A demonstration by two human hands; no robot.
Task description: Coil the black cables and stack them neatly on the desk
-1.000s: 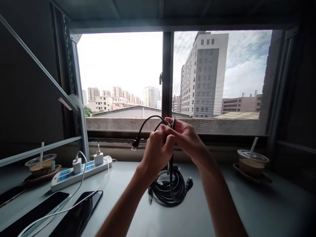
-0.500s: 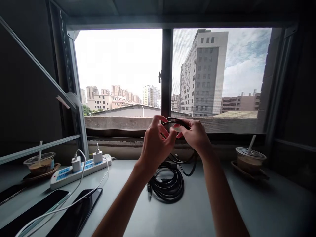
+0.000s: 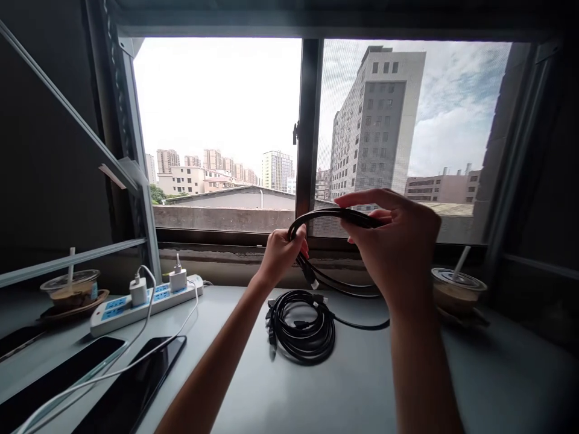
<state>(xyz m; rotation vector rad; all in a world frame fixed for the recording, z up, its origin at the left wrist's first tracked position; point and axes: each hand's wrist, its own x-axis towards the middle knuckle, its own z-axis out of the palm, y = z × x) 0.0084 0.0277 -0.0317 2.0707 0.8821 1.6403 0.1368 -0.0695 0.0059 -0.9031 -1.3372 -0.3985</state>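
Above the desk [image 3: 348, 386], in front of the window [image 3: 221, 108], a black cable [image 3: 322, 213] is held up between the left hand [image 3: 284, 250] and the right hand [image 3: 391, 235], gathered in loops. Hands are set apart, not touching; the gap is bridged by the bundle in a shallow arch.

Left end of the arch is gripped by the left hand, strands held against the thumb. Right end is pinched by the right hand, thumb below, index finger stretched over the top. How firmly it is pinched can't be told; strands beyond are hidden by the hand.

Just below the left hand, a plug [image 3: 311, 277] is hung nose down. Lower strands are slung rightward and lost behind the right forearm [image 3: 423, 361].

Under the hands, a black coil [image 3: 307, 352] is laid flat on the desk, touched by neither. One strand is run right from beside it, also hidden by the forearm; whether it is joined to the coil or to the held cable can't be told.

Desk left: two white chargers [image 3: 138, 294] are plugged into a power strip [image 3: 122, 314]; white leads [image 3: 108, 374] are draped over the phones [image 3: 138, 383]. One cup [image 3: 72, 295] is placed left of the strip, another cup [image 3: 456, 296] right of the forearm.
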